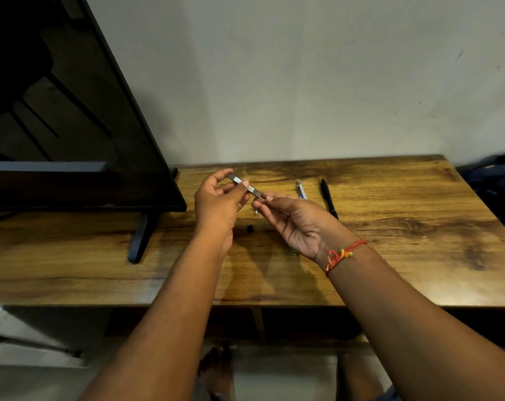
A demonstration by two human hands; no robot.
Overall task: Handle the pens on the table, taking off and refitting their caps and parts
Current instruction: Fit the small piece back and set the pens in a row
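Note:
Above the wooden table (390, 256), both my hands hold one dark pen (254, 191) with small white labels. My left hand (219, 204) pinches its far end between thumb and fingers. My right hand (297, 221), palm up, grips the near end with its fingertips. On the table behind lie a white and blue pen (301, 190) and a black pen (328, 198). A small black cap (250, 228) sits on the table below my hands. A thin light part (256, 211) lies just under the held pen.
A dark monitor (72, 125) on a black foot (141, 235) fills the left side. A grey wall rises behind the table. A dark bag (500, 183) lies past the table's right edge. My feet show under the front edge.

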